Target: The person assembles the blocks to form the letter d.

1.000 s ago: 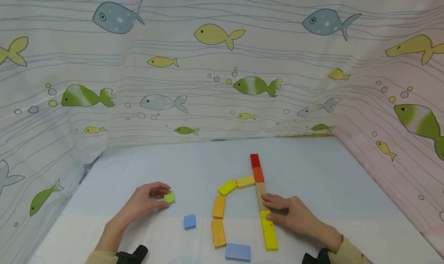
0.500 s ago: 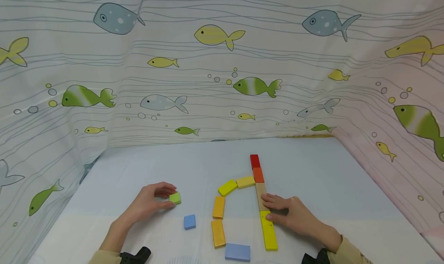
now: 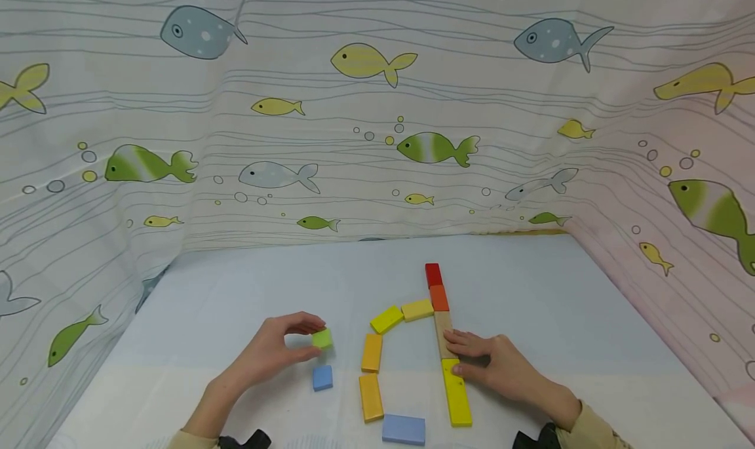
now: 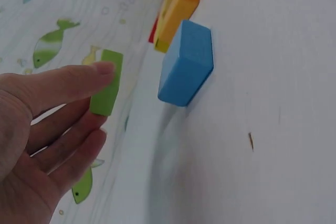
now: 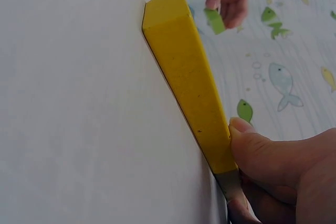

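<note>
My left hand (image 3: pixel 283 345) pinches a small light green block (image 3: pixel 322 339) between thumb and fingertips, and the left wrist view shows the block (image 4: pixel 106 82) held above the table. Just nearer than it sits a blue block (image 3: pixel 322 377). My right hand (image 3: pixel 501 367) rests at the straight row of blocks: its fingertips lie on the plain wooden block (image 3: pixel 443 324), while the thumb touches the side of the long yellow block (image 3: pixel 457 400). In the right wrist view that thumb presses along the yellow block (image 5: pixel 184 72).
Beyond the wooden block, an orange-red block (image 3: pixel 439 298) and a red block (image 3: pixel 433 274) continue the row. Left of it curve two yellow blocks (image 3: pixel 387 319), two orange blocks (image 3: pixel 371 352) and a blue rectangular block (image 3: pixel 404 430). Fish-printed cloth (image 3: pixel 366 213) rises behind the white table (image 3: pixel 531 292).
My left hand has moved rightward with the green block, and it is now above the small blue block in the head view. My right hand and the laid blocks have stayed in place.
</note>
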